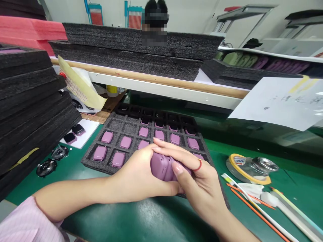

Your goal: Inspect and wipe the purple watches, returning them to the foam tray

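Observation:
Both hands are closed around a small stack of purple smartwatch cases (159, 165), held above the near side of a black foam tray (99, 164). My left hand (141, 173) wraps the stack from the left, with its thumb along the near side. My right hand (202, 181) covers it from above and the right, its thumb pressing on a case. How many cases are in the grip is partly hidden. In the tray's compartments lie more purple watch cases (100, 153). Dark pieces with purple edges (159, 123) fill compartments farther back.
Stacked black foam trays (27, 97) rise at the left. Two watches (70, 137) and round dark watch parts (46, 167) lie nearby. At right are a glass jar (263, 166), a tape roll (234, 168) and brushes (254, 201). A shelf edge (151, 84) crosses behind; a person sits beyond.

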`<state>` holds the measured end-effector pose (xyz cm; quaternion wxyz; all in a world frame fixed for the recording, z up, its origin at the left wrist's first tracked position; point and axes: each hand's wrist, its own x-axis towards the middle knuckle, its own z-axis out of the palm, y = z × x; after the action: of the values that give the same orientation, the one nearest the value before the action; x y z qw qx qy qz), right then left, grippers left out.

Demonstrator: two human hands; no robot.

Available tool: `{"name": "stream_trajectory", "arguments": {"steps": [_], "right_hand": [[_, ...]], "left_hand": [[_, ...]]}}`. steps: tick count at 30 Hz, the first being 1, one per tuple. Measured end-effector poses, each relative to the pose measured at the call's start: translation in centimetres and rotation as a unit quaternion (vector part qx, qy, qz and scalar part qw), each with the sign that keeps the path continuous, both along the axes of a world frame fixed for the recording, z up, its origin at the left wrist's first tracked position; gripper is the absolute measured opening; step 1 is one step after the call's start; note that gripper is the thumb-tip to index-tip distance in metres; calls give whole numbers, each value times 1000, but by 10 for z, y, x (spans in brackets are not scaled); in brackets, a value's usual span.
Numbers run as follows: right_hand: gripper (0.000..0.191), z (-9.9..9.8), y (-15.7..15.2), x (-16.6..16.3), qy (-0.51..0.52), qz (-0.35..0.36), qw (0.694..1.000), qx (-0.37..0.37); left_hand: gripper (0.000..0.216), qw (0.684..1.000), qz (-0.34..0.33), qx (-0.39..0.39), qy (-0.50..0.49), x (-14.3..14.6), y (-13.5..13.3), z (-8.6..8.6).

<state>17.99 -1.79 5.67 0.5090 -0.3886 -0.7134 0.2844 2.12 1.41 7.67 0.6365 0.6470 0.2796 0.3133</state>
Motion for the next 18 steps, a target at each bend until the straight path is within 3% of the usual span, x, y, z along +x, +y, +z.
{"name": "stream_trajectory", "arguments": {"steps": [3, 6, 8, 12, 18], "right_hand": [[33, 3, 0, 6, 6, 34, 999, -33], [69, 7, -1, 11, -11, 78, 996, -35], [81, 8, 0, 12, -31, 76, 997, -6], [70, 5, 2, 12, -55, 63, 995, 46], [67, 6, 1, 12, -64, 58, 995, 58]], "left_hand": [[44, 1000, 23, -21, 0, -2, -1, 0], [56, 998, 49, -37, 4, -6, -1, 0], [57, 999, 43, -25, 1, -8, -1, -1], [61, 1000, 25, -1, -11, -11, 1, -6], [64, 1000, 25, -13, -13, -12, 0, -6]]}}
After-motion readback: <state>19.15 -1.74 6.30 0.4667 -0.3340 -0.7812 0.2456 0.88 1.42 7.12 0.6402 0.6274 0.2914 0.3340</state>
